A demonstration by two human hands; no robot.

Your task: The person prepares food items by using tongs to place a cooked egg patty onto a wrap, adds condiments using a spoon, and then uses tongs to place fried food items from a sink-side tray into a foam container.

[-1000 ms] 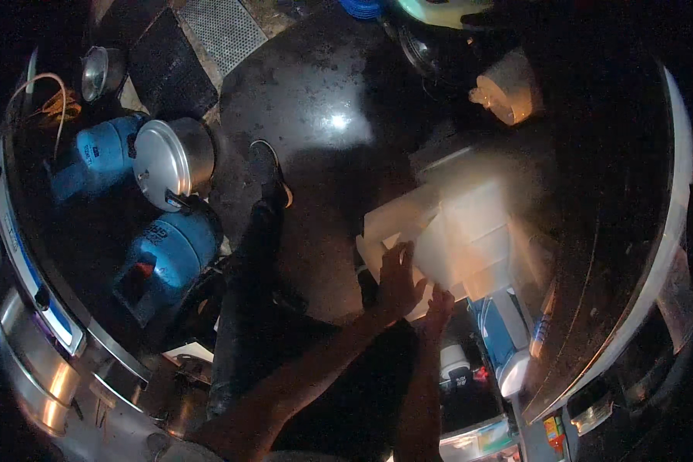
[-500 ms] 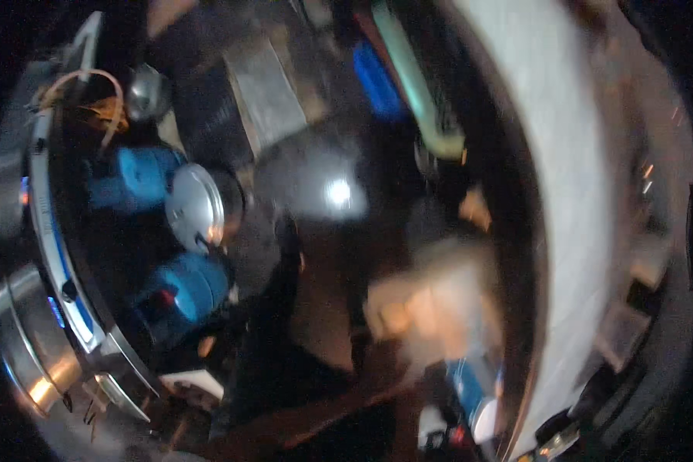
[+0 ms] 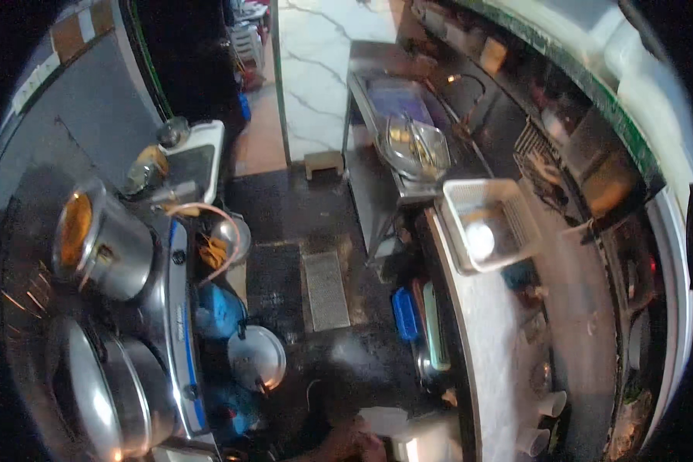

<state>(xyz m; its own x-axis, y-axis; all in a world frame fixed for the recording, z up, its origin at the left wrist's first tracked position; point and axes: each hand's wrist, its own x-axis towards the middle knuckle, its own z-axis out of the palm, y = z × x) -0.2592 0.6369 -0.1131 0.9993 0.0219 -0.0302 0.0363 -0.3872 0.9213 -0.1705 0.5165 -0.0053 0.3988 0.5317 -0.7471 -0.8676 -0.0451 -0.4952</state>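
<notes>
At the lower edge, my left hand (image 3: pixel 358 443) shows only in part, blurred, its forearm coming in from the lower left. Right beside it are a flat whitish piece (image 3: pixel 385 420) and a pale, brightly lit boxy thing (image 3: pixel 431 445), both too smeared to name. Whether the fingers grip either one is not visible. My right hand is out of sight. Nearby on the floor side stands a round pot with a silver lid (image 3: pixel 256 358).
Large steamer pots (image 3: pixel 131 393) and a tall stockpot (image 3: pixel 119 246) stand on the stove (image 3: pixel 179 308) at left. A white basket (image 3: pixel 489 192) sits on the right counter (image 3: pixel 481 331), with a sink (image 3: pixel 377 115) beyond. Blue gas cylinders (image 3: pixel 219 312) stand under the stove.
The view has swung up and turned, bringing in the stove, sink and doorway. My left hand and the pale thing have shifted down to the lower edge.
</notes>
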